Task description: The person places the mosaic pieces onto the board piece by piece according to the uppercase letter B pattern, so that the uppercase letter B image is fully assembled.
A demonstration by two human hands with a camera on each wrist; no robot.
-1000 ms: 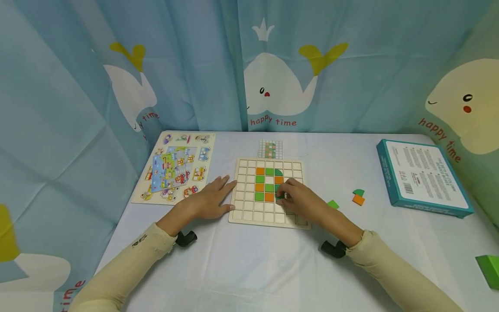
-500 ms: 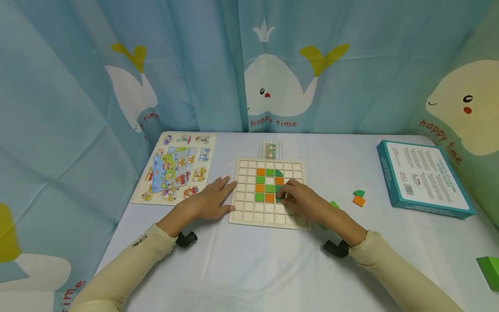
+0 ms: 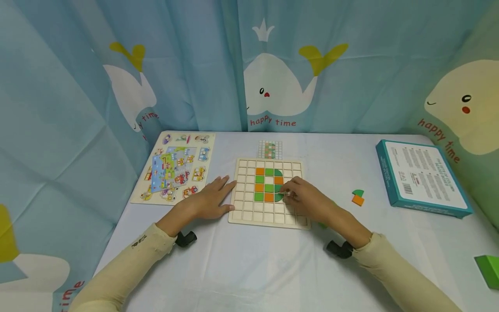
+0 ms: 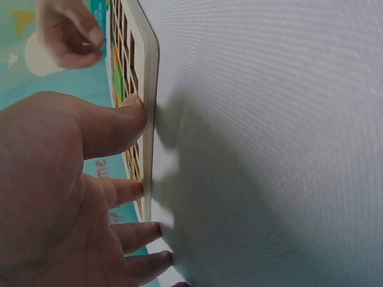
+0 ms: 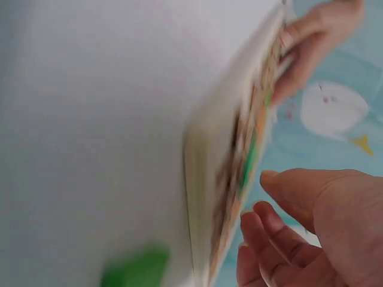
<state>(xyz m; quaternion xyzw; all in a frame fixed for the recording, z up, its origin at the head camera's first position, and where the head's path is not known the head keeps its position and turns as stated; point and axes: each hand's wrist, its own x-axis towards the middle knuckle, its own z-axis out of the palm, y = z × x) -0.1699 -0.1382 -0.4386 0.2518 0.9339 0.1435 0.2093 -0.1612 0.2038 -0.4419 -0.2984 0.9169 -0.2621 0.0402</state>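
Observation:
A wooden grid board (image 3: 258,216) lies flat on the table, with orange and green square tiles and dark green quarter-round tiles set in its cells. My left hand (image 3: 210,200) rests at the board's left edge, fingers spread; in the left wrist view its thumb (image 4: 119,122) presses on the rim. Over the right part of the board is my right hand (image 3: 308,199), fingertips just beside the lowest quarter-round tile (image 3: 278,197). The right wrist view shows its thumb (image 5: 293,185) and fingers apart with nothing between them.
A small pattern card (image 3: 270,149) lies behind the board. To the right are a loose orange tile (image 3: 358,199), a green quarter-round tile (image 3: 358,192) and a teal box (image 3: 425,175). A picture puzzle board (image 3: 204,149) lies left. A green block (image 3: 488,271) is at far right.
My right hand has let go of the lowest quarter-round tile, which now sits in its cell, and has drawn slightly to the right. My left hand stays put.

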